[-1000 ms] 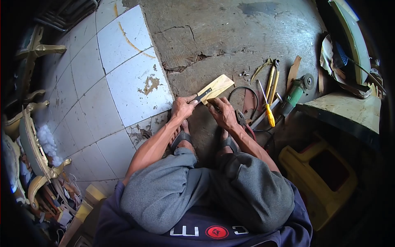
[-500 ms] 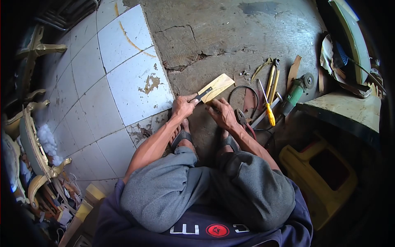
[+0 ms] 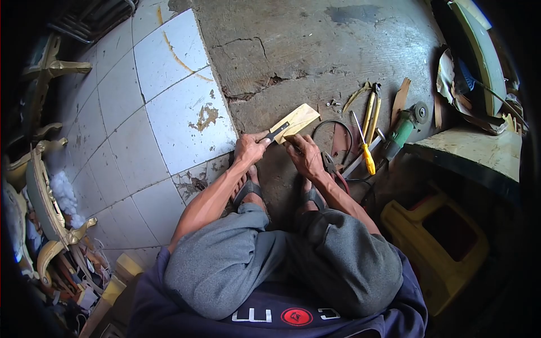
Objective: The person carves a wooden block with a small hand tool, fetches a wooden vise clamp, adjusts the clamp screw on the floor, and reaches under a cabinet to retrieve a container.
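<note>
My left hand (image 3: 251, 149) is closed around the near end of a slim black strip (image 3: 278, 130) with small light dots on it. The strip lies against a pale, flat wooden board (image 3: 304, 116) just above the floor; whether the two are joined I cannot tell. My right hand (image 3: 306, 159) is at the board's lower right edge, fingers curled together with the thumb. Whatever it pinches is hidden or too small to make out. Pliers (image 3: 329, 163) with red handles lie beside the right wrist.
To the right lie a yellow-handled screwdriver (image 3: 368, 158), a yellow-handled cutter (image 3: 372, 112), a green angle grinder (image 3: 401, 134) and small screws (image 3: 334, 103). A yellow plastic stool (image 3: 406, 225) is at lower right. Gilded furniture parts (image 3: 51, 197) stand along the left.
My right fingers have drawn into a tighter curl at the board's edge. The board has shifted only slightly, and my left hand keeps its grip.
</note>
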